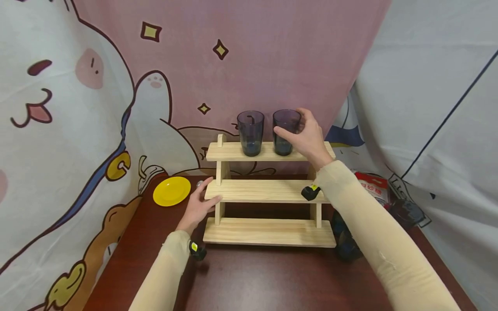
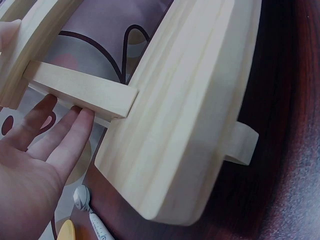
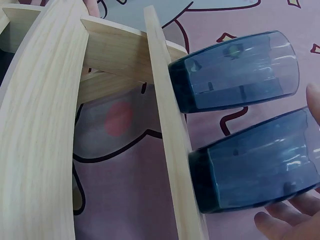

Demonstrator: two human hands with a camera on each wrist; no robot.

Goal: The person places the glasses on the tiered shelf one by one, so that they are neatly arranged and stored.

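A three-tier wooden rack point(image 1: 268, 190) stands on the table, and two dark translucent cups point(image 1: 251, 138) are upright on its top shelf. My right hand point(image 1: 309, 140) holds the right cup point(image 1: 282, 144), thumb at its front and fingers round its far side. In the right wrist view the base of this cup point(image 3: 255, 165) rests against the shelf point(image 3: 172, 130), with the other cup point(image 3: 240, 72) beside it. My left hand point(image 1: 198, 207) grips the left end of the middle shelf; in the left wrist view its fingers point(image 2: 70, 135) lie at the side support point(image 2: 85, 90).
A yellow plate point(image 1: 171, 191) lies left of the rack, with a spoon point(image 2: 100, 225) near it. Dark items point(image 1: 347, 246) and a red-and-white package point(image 1: 372, 188) are at the right. Printed cloth point(image 1: 272, 52) hangs behind and at both sides.
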